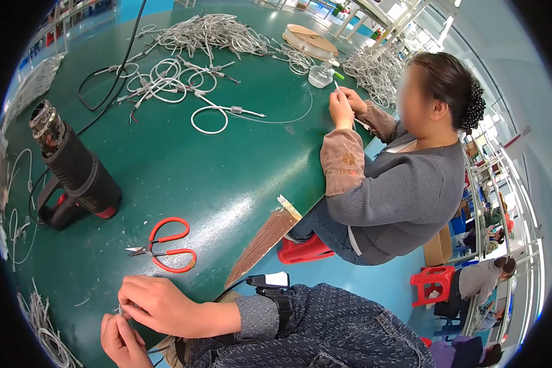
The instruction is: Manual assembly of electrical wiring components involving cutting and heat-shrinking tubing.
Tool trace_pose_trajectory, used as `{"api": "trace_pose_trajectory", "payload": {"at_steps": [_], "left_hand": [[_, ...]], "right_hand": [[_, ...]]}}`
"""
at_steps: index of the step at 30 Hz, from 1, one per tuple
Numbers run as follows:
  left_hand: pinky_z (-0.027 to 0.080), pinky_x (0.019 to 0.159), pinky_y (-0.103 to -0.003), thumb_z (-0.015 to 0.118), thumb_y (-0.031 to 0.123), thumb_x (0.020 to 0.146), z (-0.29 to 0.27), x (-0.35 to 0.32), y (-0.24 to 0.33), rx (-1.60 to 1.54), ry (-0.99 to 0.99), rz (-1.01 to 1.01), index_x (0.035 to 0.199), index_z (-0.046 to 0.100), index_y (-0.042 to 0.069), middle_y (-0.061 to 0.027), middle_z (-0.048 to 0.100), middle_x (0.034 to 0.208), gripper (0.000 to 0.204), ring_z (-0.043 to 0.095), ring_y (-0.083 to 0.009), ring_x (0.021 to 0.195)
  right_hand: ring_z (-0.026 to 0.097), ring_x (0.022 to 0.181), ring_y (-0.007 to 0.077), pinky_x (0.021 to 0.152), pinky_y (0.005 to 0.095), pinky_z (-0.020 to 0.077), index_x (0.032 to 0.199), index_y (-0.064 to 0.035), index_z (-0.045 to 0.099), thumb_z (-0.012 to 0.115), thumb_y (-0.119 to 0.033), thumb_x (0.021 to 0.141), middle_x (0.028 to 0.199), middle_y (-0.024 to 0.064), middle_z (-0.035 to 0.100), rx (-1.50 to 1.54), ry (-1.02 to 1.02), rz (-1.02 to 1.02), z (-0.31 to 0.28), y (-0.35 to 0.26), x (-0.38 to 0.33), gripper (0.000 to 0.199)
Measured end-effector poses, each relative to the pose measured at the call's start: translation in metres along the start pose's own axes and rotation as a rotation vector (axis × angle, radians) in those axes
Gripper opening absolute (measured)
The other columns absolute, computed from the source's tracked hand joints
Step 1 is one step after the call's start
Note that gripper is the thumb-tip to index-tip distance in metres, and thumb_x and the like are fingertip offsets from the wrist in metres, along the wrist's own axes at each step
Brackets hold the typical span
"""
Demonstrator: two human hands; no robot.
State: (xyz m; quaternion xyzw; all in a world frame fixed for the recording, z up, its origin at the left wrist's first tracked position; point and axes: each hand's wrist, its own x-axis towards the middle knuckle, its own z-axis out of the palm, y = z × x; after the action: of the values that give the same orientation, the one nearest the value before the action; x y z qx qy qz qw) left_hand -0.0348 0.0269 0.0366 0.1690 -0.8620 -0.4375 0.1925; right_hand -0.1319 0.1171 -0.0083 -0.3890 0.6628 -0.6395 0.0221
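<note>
- Pinching a small pale wire piece (120, 310), your right hand (159, 305) and left hand (124, 340) meet fingertip to fingertip at the green table (227, 178) edge.
- Keep both grips closed tight on it; it looks slippery.
- Red-handled scissors (168, 245) lie just beyond your grip; the black heat gun (73, 165) stands farther off, so mind its nozzle.

No packages, labels, signs or screens visible.

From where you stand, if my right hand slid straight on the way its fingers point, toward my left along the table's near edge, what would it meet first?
Your right hand would probably first meet the bundle of white wires at the green table's near-left edge. The red-handled scissors lie further up the table, off that line. Depth is unclear.
</note>
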Motion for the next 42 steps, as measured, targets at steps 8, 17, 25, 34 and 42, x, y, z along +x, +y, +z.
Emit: {"api": "trace_pose_trajectory", "payload": {"at_steps": [8, 17, 25, 34, 42], "left_hand": [[0.03, 0.05, -0.027, 0.049, 0.006, 0.092, 0.003, 0.0, -0.009, -0.003, 0.016, -0.094, 0.078, 0.054, -0.003, -0.0049, 0.043, 0.067, 0.017, 0.041, -0.0127, 0.055], [0.033, 0.046, -0.022, 0.055, -0.002, 0.087, 0.005, 0.009, -0.008, -0.295, -0.053, -0.169, 0.09, 0.064, -0.003, -0.0041, 0.048, 0.066, 0.009, 0.046, -0.008, 0.05], [0.034, 0.045, -0.018, 0.053, 0.0, 0.091, 0.011, 0.008, -0.014, -0.394, -0.052, -0.125, 0.09, 0.061, -0.007, -0.004, 0.051, 0.076, 0.01, 0.048, -0.0046, 0.053], [0.035, 0.045, -0.018, 0.056, 0.002, 0.09, 0.011, 0.006, -0.016, -0.371, -0.048, -0.097, 0.09, 0.062, -0.006, -0.0041, 0.052, 0.077, 0.01, 0.048, -0.0045, 0.054], [0.035, 0.044, -0.018, 0.057, 0.001, 0.089, 0.01, 0.006, -0.015, -0.331, -0.035, -0.083, 0.09, 0.063, -0.005, -0.003, 0.051, 0.076, 0.009, 0.048, -0.004, 0.053]], "right_hand": [[0.056, 0.069, 0.025, 0.058, 0.034, 0.0428, 0.082, -0.0008, 0.054, 0.062, -0.003, 0.08, 0.077, 0.0102, 0.053, 0.077, 0.001, 0.062, -0.008, 0.001, 0.003, 0.009], [0.063, 0.071, 0.016, 0.057, 0.0248, 0.0516, 0.094, 0.0069, 0.061, 0.054, 0.001, 0.089, 0.089, 0.0135, 0.065, 0.663, -0.002, 0.631, -0.043, -0.002, 0.006, 0.01], [0.064, 0.071, 0.0195, 0.056, 0.0257, 0.0525, 0.093, 0.0055, 0.058, 0.052, -0.001, 0.09, 0.087, 0.0155, 0.064, 0.794, 0.025, 0.765, -0.041, -0.009, 0.008, 0.009], [0.057, 0.067, 0.015, 0.054, 0.0251, 0.0457, 0.086, 0.0022, 0.056, 0.053, -0.002, 0.09, 0.08, 0.0093, 0.056, 0.778, 0.087, 0.678, -0.026, -0.01, 0.002, 0.006], [0.054, 0.068, 0.0138, 0.055, 0.0249, 0.0439, 0.085, 0.0025, 0.057, 0.054, -0.001, 0.089, 0.083, 0.0084, 0.054, 0.727, 0.077, 0.624, -0.024, -0.011, 0.002, 0.006]]}}
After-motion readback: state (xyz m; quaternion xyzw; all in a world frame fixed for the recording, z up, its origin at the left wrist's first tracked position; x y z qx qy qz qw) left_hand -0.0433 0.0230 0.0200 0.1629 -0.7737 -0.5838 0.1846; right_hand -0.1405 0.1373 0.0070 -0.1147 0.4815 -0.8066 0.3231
